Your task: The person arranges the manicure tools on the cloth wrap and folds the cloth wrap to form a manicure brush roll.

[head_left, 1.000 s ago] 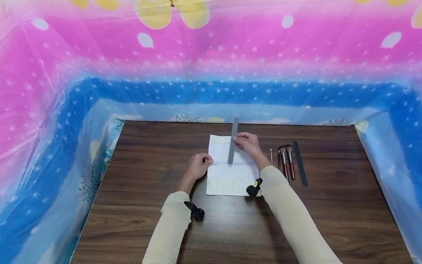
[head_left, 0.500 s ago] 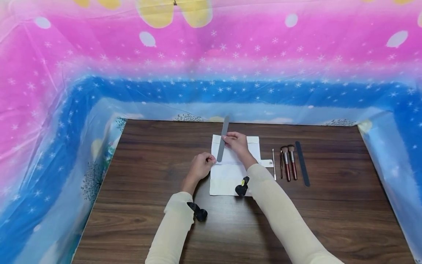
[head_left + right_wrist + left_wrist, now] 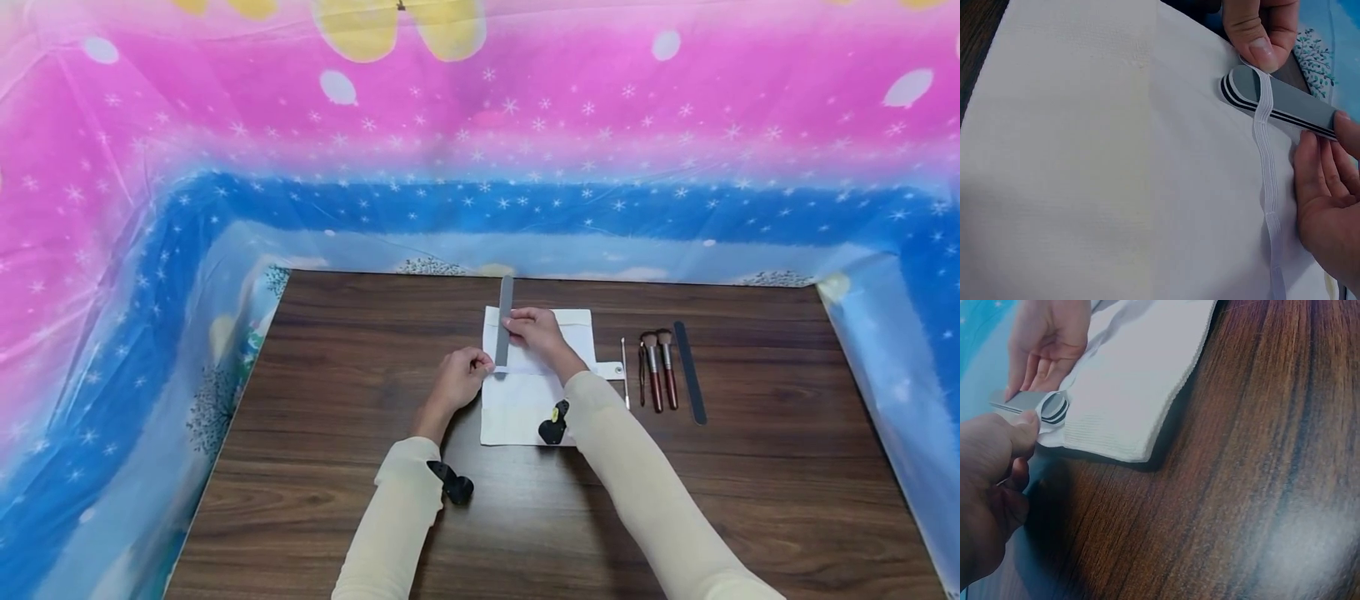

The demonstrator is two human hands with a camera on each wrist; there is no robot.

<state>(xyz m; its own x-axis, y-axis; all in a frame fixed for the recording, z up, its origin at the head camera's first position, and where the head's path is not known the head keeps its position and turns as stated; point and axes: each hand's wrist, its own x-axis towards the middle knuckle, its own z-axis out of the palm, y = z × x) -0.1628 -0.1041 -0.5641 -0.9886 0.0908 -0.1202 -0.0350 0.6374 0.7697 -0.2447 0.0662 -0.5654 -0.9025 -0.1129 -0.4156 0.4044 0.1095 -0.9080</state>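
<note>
A white fabric case lies unfolded on the table, with a white elastic band running across its middle. My left hand pinches that band at the case's left edge, lifting it into a loop. Between thumb and fingers, my right hand grips a grey nail file with dark-striped sides. In the right wrist view, the file's rounded near end passes under the lifted band and pokes out on the near side. Its far end reaches past the case's back edge.
Right of the case, by its snap strap, lie a thin pale stick, a slim dark tool, two makeup brushes and a darker nail file. A patterned cloth hangs around the wooden table.
The right hand has carried the nail file leftward across the case to the left hand, and its near end now sits under the elastic band. The left hand stays at the case's left edge.
</note>
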